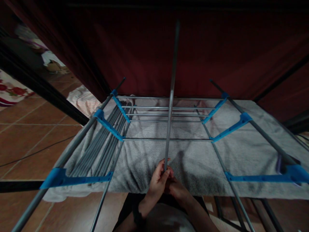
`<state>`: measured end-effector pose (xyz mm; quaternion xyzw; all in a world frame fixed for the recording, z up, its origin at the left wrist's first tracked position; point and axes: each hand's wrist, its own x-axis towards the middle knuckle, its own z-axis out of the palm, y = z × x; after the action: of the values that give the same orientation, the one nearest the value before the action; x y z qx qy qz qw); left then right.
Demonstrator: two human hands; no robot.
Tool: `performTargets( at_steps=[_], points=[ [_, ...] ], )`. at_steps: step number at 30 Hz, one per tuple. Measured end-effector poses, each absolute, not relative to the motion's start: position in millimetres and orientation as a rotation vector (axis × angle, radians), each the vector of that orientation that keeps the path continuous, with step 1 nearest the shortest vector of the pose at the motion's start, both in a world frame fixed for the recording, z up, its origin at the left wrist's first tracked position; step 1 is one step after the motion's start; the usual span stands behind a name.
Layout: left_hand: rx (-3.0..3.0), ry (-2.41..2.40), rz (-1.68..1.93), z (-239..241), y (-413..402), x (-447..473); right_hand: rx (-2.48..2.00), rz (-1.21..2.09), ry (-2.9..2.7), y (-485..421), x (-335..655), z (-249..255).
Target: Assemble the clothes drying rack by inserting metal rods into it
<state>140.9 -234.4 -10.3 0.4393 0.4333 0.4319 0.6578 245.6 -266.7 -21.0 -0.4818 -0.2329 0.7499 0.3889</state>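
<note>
A long grey metal rod [172,83] stands up in front of me, leaning slightly, its far end near the dark red cloth. My left hand [158,177] is closed around its lower end, thumb and fingers pressed against it. Just beside and below, my right hand [174,185] is closed at the same end, touching the left; its fingers are partly hidden. Around the hands stands a partly assembled rack of grey tubes [70,143], joined by blue plastic brackets [109,126] on the left and matching brackets [229,129] on the right. Several thin crossbars [149,139] link the two sides.
The rack stands over a bed with a grey blanket [145,154]. Several loose grey rods [98,145] lie on its left. Dark red cloth [135,54] hangs behind. A black post [48,83] slants at left, above a tiled floor [31,135] with a thin cable [41,149].
</note>
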Motion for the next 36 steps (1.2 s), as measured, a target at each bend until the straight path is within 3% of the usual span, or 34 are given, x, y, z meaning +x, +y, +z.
performTargets(
  at_steps=[8,21,36],
  points=[
    [1.095,1.031,1.003,-15,-224,129,-1.15,1.86,-0.674,-262,258,-28],
    [1.412,1.259,1.064,-32,-195,71,-1.297,1.478,-0.572,-248,313,-32],
    [1.837,1.421,1.028,-46,-176,30,-1.32,1.347,-0.455,-246,336,-31]
  ],
)
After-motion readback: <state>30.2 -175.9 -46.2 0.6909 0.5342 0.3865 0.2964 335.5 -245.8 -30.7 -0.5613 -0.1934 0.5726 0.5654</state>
